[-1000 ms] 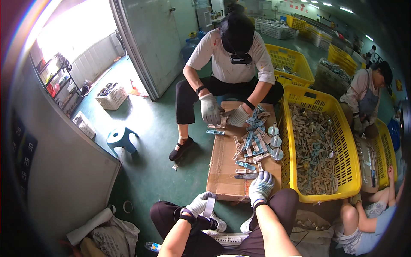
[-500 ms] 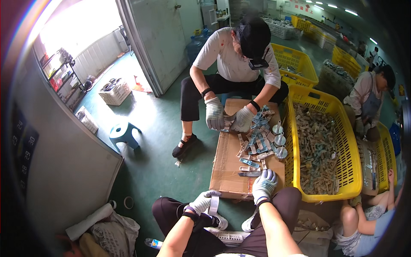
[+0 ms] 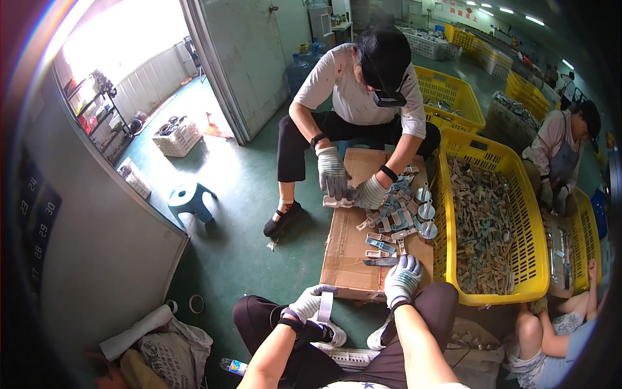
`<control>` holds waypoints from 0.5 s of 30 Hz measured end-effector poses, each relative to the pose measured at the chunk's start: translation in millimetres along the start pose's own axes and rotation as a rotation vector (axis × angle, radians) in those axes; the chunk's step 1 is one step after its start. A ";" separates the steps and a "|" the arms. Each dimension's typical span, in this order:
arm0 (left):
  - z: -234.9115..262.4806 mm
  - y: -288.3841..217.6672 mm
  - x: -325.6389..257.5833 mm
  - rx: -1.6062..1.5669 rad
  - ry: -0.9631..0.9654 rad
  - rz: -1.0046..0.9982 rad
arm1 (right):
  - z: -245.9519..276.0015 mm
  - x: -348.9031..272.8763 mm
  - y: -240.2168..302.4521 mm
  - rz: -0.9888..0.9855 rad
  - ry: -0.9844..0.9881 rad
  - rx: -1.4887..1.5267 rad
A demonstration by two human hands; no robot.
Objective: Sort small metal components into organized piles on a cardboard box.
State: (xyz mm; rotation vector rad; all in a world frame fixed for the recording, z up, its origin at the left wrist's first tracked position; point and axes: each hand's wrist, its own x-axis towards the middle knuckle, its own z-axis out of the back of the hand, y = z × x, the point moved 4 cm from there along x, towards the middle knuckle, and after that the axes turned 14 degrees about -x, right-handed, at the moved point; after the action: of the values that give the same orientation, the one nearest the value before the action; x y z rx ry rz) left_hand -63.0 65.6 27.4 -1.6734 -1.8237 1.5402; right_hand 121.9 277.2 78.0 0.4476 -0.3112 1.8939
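Note:
My left hand (image 3: 306,303), in a pale striped glove, is closed around a roll of white tape (image 3: 325,307) above my shoes. My right hand (image 3: 403,280), gloved too, lies on the near right part of a cardboard box (image 3: 350,266), its fingers stretched forward. Just left of those fingertips is a dark flat blade (image 3: 380,262); whether they touch it is unclear. Beyond it, blue and beige plastic clips (image 3: 381,246) are heaped, with several round metal-looking pieces (image 3: 427,211) at their right. Across the box, a co-worker's gloved hands (image 3: 369,193) handle a pale clip (image 3: 338,202).
A yellow basket (image 3: 531,259) full of clips stands right of the box, and another yellow basket (image 3: 476,120) is behind it. At left are a blue stool (image 3: 190,200) and a white crate (image 3: 176,141). Sacks (image 3: 172,353) lie low left. Other people sit at the right.
The co-worker's left-side hand has lifted a little, and a pale clip now shows beneath it. My hands have barely moved; the view has shifted slightly.

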 end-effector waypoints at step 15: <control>1.7 5.2 -2.7 -0.005 0.029 0.000 | -1.4 -2.1 0.4 -0.004 0.022 0.003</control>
State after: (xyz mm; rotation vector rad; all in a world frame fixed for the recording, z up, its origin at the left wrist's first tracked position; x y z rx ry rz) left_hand -60.3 61.5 23.9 -1.6891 -1.8152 1.5049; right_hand 121.9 275.9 75.8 0.4286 -0.2926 1.8939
